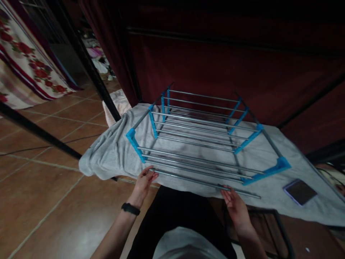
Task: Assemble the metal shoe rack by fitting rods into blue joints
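Note:
A long metal rod (185,177) lies across the front edge of the grey blanket, close to my lap. My left hand (145,180), with a black band on its wrist, pinches the rod's left end between thumb and fingers. Toward the right end, my right hand (234,203) has its fingers closed around the rod, whose tip sticks out beyond them. Just behind it stands a rack (194,138) of parallel metal bars with blue plastic brackets (136,145). The rack's front bars run roughly alongside the rod.
A grey blanket (107,154) covers the surface under the rack. A phone (299,191) lies on it at the right. Dark metal posts (91,68) and a dark red curtain (188,68) border the back and left. Tiled floor (48,201) shows at left.

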Demonstrator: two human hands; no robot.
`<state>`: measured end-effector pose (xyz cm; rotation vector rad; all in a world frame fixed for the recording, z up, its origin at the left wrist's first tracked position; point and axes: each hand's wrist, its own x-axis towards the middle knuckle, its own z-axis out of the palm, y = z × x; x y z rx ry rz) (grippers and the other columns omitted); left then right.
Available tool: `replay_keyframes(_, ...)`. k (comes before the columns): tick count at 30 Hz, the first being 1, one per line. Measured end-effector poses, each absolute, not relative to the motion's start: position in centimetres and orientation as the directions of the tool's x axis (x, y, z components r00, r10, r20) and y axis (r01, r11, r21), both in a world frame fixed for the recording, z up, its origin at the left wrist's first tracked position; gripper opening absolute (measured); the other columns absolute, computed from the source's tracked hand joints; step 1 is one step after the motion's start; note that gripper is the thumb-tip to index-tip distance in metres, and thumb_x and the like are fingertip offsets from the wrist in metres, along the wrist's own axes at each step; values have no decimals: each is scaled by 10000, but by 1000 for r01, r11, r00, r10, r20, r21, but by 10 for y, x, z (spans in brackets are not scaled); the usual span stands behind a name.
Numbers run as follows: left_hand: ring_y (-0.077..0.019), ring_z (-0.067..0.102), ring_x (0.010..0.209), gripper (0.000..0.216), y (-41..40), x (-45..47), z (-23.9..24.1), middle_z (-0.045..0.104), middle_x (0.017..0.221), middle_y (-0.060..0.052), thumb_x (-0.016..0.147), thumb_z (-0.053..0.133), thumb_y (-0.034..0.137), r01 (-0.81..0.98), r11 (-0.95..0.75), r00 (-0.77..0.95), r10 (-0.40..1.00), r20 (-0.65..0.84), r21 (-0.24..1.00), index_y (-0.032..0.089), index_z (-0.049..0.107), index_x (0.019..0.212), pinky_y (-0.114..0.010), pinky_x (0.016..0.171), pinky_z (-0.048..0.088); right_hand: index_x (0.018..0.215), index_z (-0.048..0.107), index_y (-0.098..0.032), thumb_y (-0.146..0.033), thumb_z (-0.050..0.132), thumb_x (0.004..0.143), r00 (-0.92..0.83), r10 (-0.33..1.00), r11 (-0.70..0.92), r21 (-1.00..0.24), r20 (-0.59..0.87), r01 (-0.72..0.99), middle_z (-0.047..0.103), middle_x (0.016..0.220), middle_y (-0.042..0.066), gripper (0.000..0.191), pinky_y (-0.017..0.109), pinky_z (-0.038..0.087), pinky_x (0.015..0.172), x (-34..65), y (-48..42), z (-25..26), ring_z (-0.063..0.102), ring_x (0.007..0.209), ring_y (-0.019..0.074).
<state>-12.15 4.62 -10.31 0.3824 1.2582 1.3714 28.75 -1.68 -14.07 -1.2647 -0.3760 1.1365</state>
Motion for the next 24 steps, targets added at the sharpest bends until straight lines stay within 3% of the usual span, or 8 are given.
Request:
replay_keyframes(7,-115,697,672,154,50,-107,-107,724,793,-61,814,566,-34,-658,352,-161,798,-581,666,105,632,807,-225,678,598,859,666,-206,-334,749,668,357,843,-139,-804,-403,-578,713,918,38,244,393,531,960,256,-21,-127,688,924,203)
replay_keyframes(18,-109,678,602,219,56,-113,-100,704,696,-45,863,498,-32,-648,360,-264,720,-641,671,96,622,735,-195,595,579,751,658,-208,-253,785,629,459,795,-9,-763,-398,-646,716,857,18,181,346,567,895,282,-16,-128,693,846,171)
replay_keyframes(24,-90,663,603,241,60,-111,-101,701,696,-27,885,493,3,-636,371,-290,698,-655,677,119,628,723,-186,627,577,754,636,-203,-259,788,641,512,760,36,-762,-400,-647,708,859,16,199,314,571,877,296,-14,-124,687,826,151)
